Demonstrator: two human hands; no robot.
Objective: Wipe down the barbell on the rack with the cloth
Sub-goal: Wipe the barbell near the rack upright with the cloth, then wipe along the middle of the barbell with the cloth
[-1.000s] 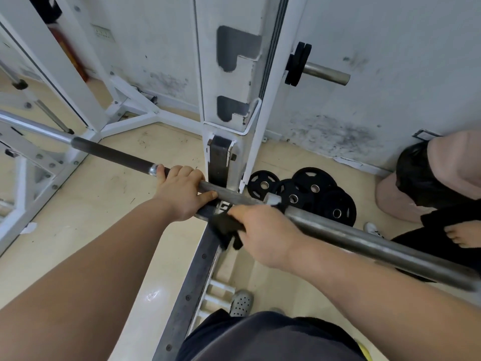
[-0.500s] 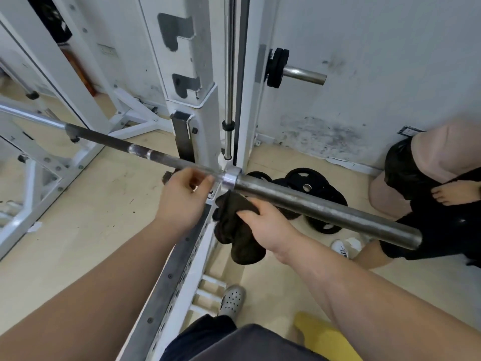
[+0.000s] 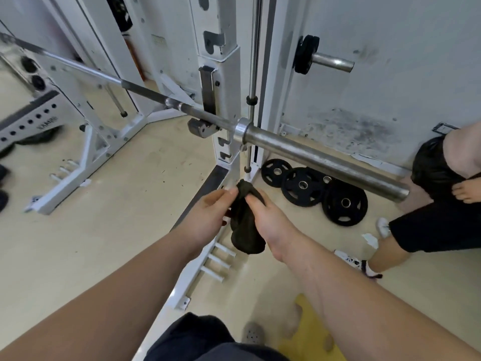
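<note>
Holding the cloth between both hands, we judge this a regrip rather than a wiping stroke. Our left hand pinches the upper edge of the dark fabric between thumb and fingertips; our right hand has its fingers curled round the bunched middle; the loose end hangs below them. The cloth sits low, in front of the rack's base rail, beneath the barbell and clear of it, so nothing is being wiped just now.

Beyond our hands the barbell lies across the hook on the white upright; its collar stands just right of the upright; the thick sleeve runs out to the right and the thin shaft runs away to the left.

As we see it, the next move calls for gathering the cloth into a pad, lifting it to the bar, wrapping it round the steel and drawing it along. The sleeve may well spin, so a steadying hand on the shaft seems wise.

Farther off, black weight plates lie on the floor by the wall; another person is near the sleeve's free end, so we should wipe there with care.
</note>
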